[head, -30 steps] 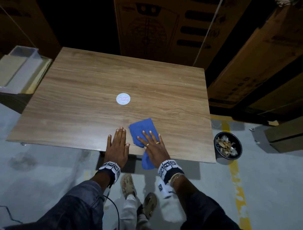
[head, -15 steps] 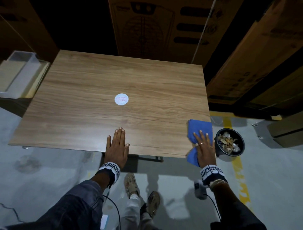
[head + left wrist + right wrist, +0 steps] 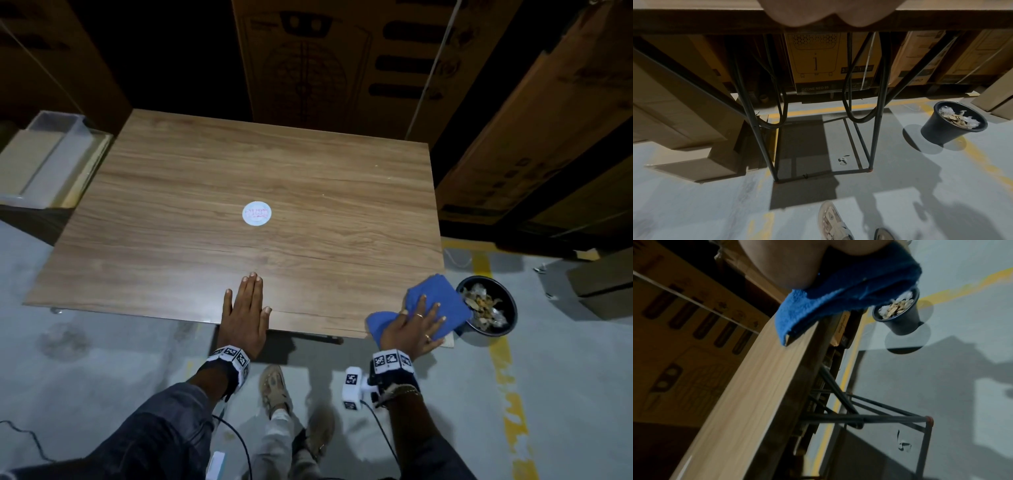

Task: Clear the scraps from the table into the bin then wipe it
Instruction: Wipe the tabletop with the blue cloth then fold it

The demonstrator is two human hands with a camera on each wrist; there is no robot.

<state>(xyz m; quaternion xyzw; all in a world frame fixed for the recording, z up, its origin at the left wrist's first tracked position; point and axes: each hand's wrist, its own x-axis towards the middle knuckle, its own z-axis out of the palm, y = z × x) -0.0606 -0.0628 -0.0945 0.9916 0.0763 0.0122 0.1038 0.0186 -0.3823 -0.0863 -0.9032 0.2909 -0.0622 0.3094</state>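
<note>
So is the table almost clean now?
Nearly. The scraps are already in the bin on the floor, and none show on the table. The right hand presses the blue cloth at the table's near right corner, while the left hand rests flat. Whether the rest is wiped cannot be told.

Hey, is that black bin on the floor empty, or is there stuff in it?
Not empty. The bin stands upright beside the table's right corner, with brownish scraps and crumpled pale bits piled nearly to its rim.
</note>
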